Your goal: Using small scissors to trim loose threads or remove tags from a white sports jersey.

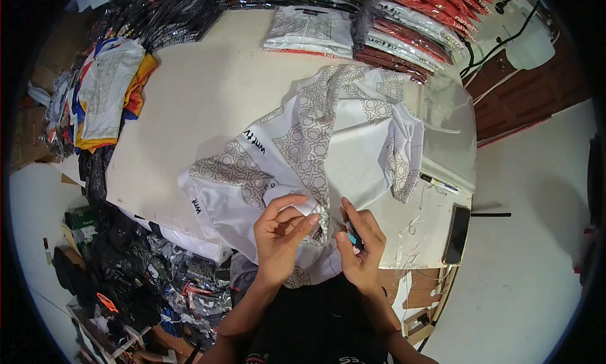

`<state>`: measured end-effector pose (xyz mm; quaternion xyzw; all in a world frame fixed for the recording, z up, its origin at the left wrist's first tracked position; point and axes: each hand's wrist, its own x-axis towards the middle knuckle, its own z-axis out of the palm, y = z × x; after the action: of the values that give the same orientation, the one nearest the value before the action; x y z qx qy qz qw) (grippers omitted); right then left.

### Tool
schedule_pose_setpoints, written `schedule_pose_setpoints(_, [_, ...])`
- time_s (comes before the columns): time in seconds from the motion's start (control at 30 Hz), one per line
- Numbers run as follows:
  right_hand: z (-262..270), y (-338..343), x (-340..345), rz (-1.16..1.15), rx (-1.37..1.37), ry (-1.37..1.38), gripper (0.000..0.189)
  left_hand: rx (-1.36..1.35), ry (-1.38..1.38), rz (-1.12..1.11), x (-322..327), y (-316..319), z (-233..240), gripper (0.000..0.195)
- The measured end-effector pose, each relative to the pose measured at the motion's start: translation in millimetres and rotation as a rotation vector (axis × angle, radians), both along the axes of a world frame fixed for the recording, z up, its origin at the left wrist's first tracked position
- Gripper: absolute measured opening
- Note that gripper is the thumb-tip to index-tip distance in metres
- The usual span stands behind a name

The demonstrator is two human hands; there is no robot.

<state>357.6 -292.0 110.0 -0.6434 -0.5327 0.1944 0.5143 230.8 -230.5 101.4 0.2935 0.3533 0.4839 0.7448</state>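
A white jersey [360, 158] with grey lattice-patterned panels and black lettering lies rumpled across the table, its near end hanging toward my lap. My left hand [280, 234] pinches a gathered edge of it between thumb and fingers. Just to the right, my right hand [363, 250] grips a small cutting tool [352, 234] with black and blue handles, apparently thread snips. Its pointed metal tip faces the pinched edge; whether it touches the cloth I cannot tell.
Bagged garments [412, 32] are stacked at the far right, near a folded patterned shirt [310, 30]. More folded clothes [102, 91] lie at the left edge. A marker [439, 183], a phone [456, 234] and loose threads [411, 248] are on the table's right side.
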Motion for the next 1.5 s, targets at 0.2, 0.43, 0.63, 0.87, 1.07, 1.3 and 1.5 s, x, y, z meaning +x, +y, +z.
schedule_pose_setpoints(0.2, [-9, -2, -3, -0.007, 0.039, 0.114, 0.04, 0.098, 0.0, -0.021, -3, -2, 0, 0.034])
schedule_pose_setpoints(0.43, [-8, 1, -6, 0.003, 0.049, 0.129, 0.037, 0.067, -0.04, -0.047, -4, -3, 0, 0.035])
schedule_pose_setpoints(0.63, [-7, -2, -6, -0.016, 0.043, 0.126, 0.033, 0.048, -0.036, -0.045, -4, -4, 3, 0.035])
schedule_pose_setpoints(0.87, [-11, -9, -1, -0.101, 0.104, 0.146, 0.031, -0.049, -0.19, -0.021, -8, -3, 3, 0.03])
schedule_pose_setpoints(1.07, [-1, -6, -7, -0.037, 0.12, 0.107, 0.036, -0.155, -0.306, -0.017, -7, -2, 5, 0.03])
schedule_pose_setpoints(1.3, [2, -8, -6, 0.016, 0.027, 0.092, 0.041, -0.391, -0.507, -0.088, -11, 3, 6, 0.031])
schedule_pose_setpoints(1.5, [6, -5, -6, 0.125, -0.024, 0.128, 0.044, -0.31, -0.555, -0.127, -12, 3, 5, 0.032])
